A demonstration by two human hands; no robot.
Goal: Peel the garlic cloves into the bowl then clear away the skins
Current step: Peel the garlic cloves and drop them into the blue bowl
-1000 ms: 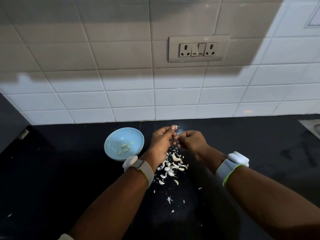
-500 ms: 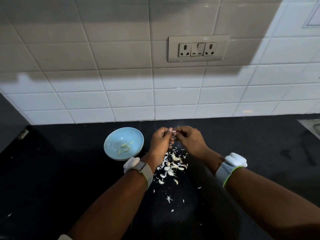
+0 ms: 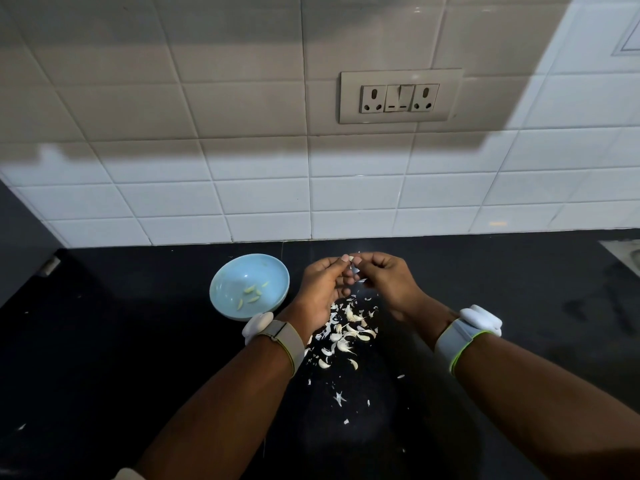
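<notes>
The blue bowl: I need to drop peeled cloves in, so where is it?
In the head view, the blue bowl sits on the black counter, just left of the left hand.

Pale garlic clove (image 3: pixel 352 259) pinched at fingertip height above scattered white skins (image 3: pixel 346 336) on the black counter, beside a light-blue bowl (image 3: pixel 227 285) holding a few peeled cloves (image 3: pixel 252 294).
</notes>
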